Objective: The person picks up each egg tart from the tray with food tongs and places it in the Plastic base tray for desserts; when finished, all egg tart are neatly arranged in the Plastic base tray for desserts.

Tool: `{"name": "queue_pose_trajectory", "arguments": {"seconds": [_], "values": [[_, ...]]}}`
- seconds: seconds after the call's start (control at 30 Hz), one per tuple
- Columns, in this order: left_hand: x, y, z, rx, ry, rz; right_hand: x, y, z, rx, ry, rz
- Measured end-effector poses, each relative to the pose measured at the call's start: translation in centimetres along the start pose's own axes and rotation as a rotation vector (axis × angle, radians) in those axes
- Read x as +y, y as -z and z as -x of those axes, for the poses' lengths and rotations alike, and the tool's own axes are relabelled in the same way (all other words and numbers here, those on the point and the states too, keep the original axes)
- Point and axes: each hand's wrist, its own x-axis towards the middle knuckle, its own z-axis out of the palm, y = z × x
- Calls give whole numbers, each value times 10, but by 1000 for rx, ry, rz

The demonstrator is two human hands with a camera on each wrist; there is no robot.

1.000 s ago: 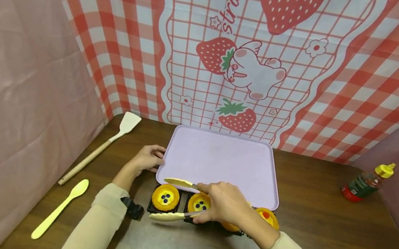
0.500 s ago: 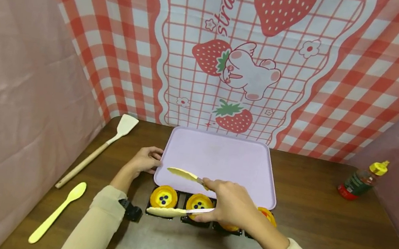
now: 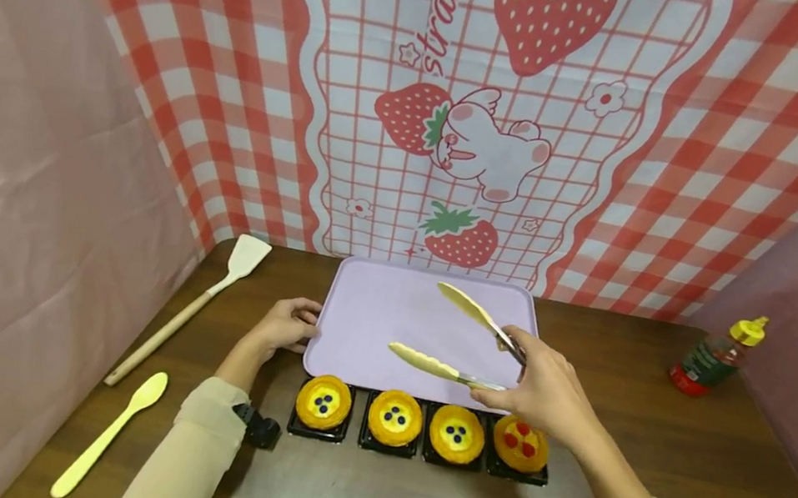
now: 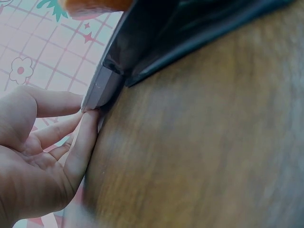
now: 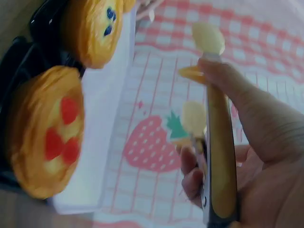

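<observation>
My left hand (image 3: 281,323) is at the left edge of a lilac tray (image 3: 368,312), its thumb and fingertips pinching the rim in the left wrist view. My right hand (image 3: 550,389) holds tongs (image 3: 422,360) with cream tips, above the tray's right half. The tong arms are spread, with nothing between them. Along the tray's front edge stand several egg tarts in black holders: a blueberry-topped tart (image 3: 322,401) at the left, two more like it (image 3: 395,418) in the middle, and a red-topped tart (image 3: 520,444) at the right end.
A white spatula (image 3: 190,310) with a wooden handle and a yellow spoon (image 3: 109,438) lie on the left. A sauce bottle (image 3: 713,358) stands at the right. A checked strawberry cloth (image 3: 362,67) hangs behind the tray.
My right hand has carried the tongs up and to the right, off the tarts and over the tray, leaving the tarts in full view. The left hand keeps its place.
</observation>
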Motion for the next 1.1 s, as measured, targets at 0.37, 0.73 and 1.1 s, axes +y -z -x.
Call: {"name": "queue_pose_trajectory", "arguments": {"seconds": [0.37,0.73,1.1], "values": [[1,2,0,1,-3,16,69,15,9,147,-305,-17],[-2,3,-4,3,4,18,115,-1,12,365,-500,-61],[2,5,-2,-4,2,16,130,-11,15,238,-653,-134]]}}
